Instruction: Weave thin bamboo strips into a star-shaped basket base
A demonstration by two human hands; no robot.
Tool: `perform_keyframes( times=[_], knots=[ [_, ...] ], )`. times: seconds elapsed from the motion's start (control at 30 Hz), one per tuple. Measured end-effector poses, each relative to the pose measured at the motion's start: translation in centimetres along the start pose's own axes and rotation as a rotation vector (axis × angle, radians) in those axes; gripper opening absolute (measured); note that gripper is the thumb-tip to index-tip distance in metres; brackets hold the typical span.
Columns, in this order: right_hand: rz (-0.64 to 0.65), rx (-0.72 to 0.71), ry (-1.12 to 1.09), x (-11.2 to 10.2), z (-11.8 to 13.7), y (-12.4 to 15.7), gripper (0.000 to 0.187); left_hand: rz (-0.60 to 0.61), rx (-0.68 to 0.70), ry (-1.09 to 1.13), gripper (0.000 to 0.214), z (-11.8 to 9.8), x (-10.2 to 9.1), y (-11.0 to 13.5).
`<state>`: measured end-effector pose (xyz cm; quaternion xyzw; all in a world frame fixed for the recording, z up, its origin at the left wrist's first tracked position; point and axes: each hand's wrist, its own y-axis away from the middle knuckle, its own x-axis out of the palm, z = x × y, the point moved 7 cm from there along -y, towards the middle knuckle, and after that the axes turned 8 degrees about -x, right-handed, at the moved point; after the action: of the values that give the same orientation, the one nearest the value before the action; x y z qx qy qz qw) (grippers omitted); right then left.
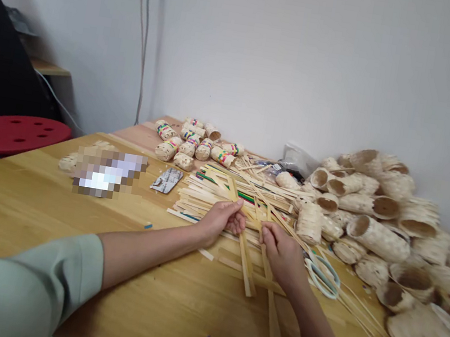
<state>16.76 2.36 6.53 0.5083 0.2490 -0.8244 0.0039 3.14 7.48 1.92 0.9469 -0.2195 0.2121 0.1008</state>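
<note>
Several flat bamboo strips [245, 260] cross one another between my hands, above the table. My left hand [223, 220] is closed, with thumb and fingers pinching strips near where they cross. On the other side, my right hand [283, 253] pinches the strips that run down toward me. Part of the crossing is hidden behind my fingers. A pile of loose strips [192, 200], pale with some green and red ones, lies just beyond my hands. Scissors with light handles [324, 275] rest beside my right wrist.
Woven bamboo tubes [378, 238] are heaped along the right. Small woven pieces with coloured bands [189, 144] sit at the back. A printed silver packet [166, 180] lies left of the strips on the wooden table [122, 300]. A red stool [12, 135] stands at the left.
</note>
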Motion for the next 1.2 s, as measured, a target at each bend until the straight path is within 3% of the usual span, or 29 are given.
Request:
perform_keyframes(
  times=[0.23,0.7,0.83,0.97,1.03,1.1,1.2],
  knots=[
    [-0.003,0.024,0.078,-0.5,-0.3,0.0,0.032,0.006,-0.011,0.070,0.052,0.3,0.0,-0.1],
    [-0.068,-0.002,0.090,-0.2,0.3,0.1,0.035,0.118,-0.107,-0.060,0.039,1.3,1.2,0.2],
    [-0.044,0.020,-0.146,0.2,0.4,0.0,0.036,0.165,-0.087,-0.014,0.040,0.9,1.3,0.2],
    [-0.202,0.288,-0.692,-0.3,-2.9,0.0,0.052,0.108,-0.011,0.141,0.033,-0.8,0.3,-0.2],
    [-0.267,0.384,-0.782,-0.3,-4.5,0.1,0.055,0.114,0.012,0.151,0.031,-1.4,0.1,-0.3],
    [-0.229,0.400,-0.712,0.2,-5.1,0.0,0.052,0.147,0.030,0.111,0.031,-1.8,0.4,-0.2],
    [-0.089,0.294,-0.403,1.3,-3.6,-0.1,0.042,0.220,0.047,-0.010,0.037,-1.8,1.5,0.3]
  ],
)
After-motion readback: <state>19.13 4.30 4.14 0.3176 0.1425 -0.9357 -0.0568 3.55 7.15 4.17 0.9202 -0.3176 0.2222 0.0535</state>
